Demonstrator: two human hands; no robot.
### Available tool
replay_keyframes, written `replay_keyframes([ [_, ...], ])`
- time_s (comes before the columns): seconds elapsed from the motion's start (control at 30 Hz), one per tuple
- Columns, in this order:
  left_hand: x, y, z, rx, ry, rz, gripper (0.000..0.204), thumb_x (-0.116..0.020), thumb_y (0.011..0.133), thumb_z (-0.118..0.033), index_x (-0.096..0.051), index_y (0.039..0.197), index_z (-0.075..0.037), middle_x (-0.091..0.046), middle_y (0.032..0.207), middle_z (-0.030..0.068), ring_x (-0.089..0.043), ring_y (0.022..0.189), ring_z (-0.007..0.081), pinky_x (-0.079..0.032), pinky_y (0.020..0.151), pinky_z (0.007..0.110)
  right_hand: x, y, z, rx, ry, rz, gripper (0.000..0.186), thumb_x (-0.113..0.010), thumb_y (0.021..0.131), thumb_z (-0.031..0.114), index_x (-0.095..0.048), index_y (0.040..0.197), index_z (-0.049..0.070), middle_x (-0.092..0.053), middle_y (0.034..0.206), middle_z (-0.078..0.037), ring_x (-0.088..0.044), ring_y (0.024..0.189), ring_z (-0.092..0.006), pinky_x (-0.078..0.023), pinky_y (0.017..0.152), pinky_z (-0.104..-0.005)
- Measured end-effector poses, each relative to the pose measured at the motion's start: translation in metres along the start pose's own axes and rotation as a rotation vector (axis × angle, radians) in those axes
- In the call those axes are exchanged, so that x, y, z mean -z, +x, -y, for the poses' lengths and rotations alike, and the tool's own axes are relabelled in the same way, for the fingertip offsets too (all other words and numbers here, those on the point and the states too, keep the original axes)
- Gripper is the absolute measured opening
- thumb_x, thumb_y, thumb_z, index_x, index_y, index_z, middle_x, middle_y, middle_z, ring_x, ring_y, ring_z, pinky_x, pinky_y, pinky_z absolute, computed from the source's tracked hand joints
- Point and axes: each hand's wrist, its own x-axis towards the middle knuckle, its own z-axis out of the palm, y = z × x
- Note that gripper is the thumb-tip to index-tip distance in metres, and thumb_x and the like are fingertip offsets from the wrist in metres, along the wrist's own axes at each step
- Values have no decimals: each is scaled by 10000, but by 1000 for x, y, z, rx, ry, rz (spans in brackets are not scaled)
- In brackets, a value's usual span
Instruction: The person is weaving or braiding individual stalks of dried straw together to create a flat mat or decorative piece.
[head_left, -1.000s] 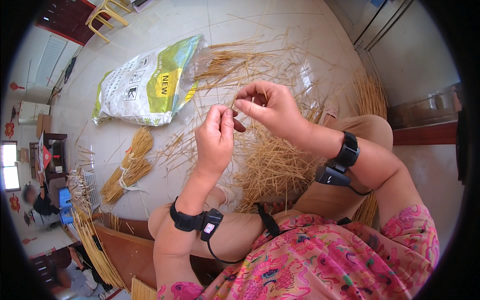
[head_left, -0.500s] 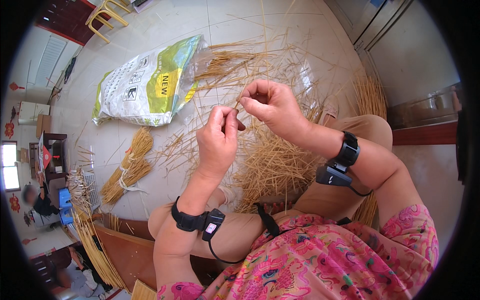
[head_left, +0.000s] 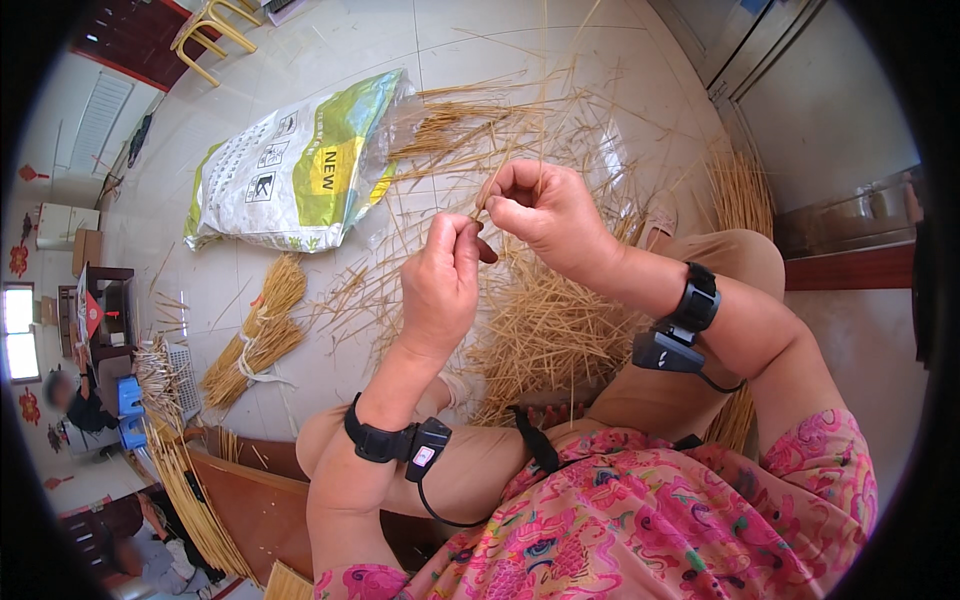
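Observation:
My left hand (head_left: 440,275) and my right hand (head_left: 545,212) meet over the floor, their fingertips almost touching. Each is closed in a pinch on thin yellow straw stalks (head_left: 543,80), which run upward past my right hand. The short piece between the fingertips is mostly covered by my fingers. Below my hands, a loose heap of cut straw (head_left: 550,340) lies between my legs. Beyond them, more loose stalks (head_left: 460,125) spread out beside the mouth of a green and white plastic sack (head_left: 280,170).
A tied straw bundle (head_left: 255,330) lies to the left. More straw (head_left: 740,190) stands by the cabinet (head_left: 830,120) at right. A brown wooden board (head_left: 250,500), long stalks (head_left: 195,500) and a pale basket (head_left: 183,380) are at lower left. Other people sit at far left.
My left hand has shifted slightly right, closer to my right fingertips. The upper ends of the stalks have swung a little to the right.

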Motion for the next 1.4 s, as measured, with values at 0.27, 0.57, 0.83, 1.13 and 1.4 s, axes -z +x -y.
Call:
replay_keyframes([
  [0.27,4,-1,-1,66,-250,118,103,-417,944,-113,-483,932,-34,-624,679,52,-495,501,79,-401,465,214,2,1,12,-105,319,189,30,-554,773,43,-544,775,15,-526,636,0,-493,555,-74,-394,488,-211],
  [0.57,5,-3,3,-51,-204,35,138,-402,957,-127,-496,951,-26,-627,716,57,-432,511,31,-370,465,178,3,2,4,-215,324,176,62,-545,796,83,-580,834,49,-457,571,32,-357,483,-35,-288,438,-183],
  [0.83,6,1,0,78,-240,50,182,-407,957,-167,-496,902,-18,-624,644,62,-369,463,20,-322,431,180,5,4,9,-148,176,51,121,-649,784,112,-609,844,15,-570,721,-1,-491,625,-58,-400,549,-208],
  [1.13,4,1,-1,48,-136,23,175,-404,956,-157,-499,891,-25,-623,641,50,-372,466,17,-322,435,185,2,2,6,-4,115,53,96,-624,797,112,-603,846,33,-541,680,29,-420,568,-22,-327,490,-175],
  [1.4,5,-1,-1,107,-239,83,122,-437,937,-118,-500,892,-24,-628,645,61,-590,558,111,-445,519,238,2,1,0,-191,212,106,50,-581,779,59,-593,773,11,-555,714,4,-463,630,-58,-380,527,-222],
])
